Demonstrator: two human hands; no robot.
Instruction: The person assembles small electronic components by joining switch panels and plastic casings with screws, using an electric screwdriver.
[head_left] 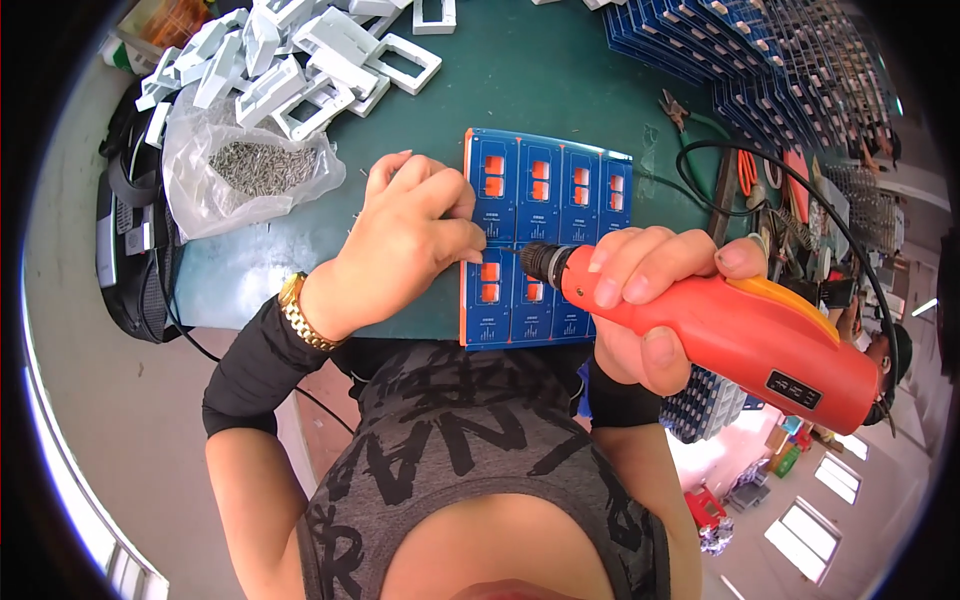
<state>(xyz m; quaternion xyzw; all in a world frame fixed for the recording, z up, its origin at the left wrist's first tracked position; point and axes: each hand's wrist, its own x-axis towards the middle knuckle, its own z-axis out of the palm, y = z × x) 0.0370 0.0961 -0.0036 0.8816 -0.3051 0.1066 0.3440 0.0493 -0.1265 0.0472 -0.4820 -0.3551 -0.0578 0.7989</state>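
A blue panel [539, 150] with rows of rectangular cut-outs, orange showing in them, lies on the bench in front of me. My right hand [655, 290] wraps round a red electric screwdriver [745, 335] with a black chuck and a yellow lever. Its thin bit points left, over the middle of the panel. At the panel's left edge, my left hand [410, 235] has thumb and fingers drawn together close to the bit tip. What the pinch holds, if anything, is hidden.
A clear plastic bag of small metal screws [262, 168] sits at the left, below a pile of white plastic frames [320, 60]. Stacked blue panels [690, 40] stand at the far right. Green-handled pliers [690, 125] lie there, and a black cord [850, 205] loops past the screwdriver.
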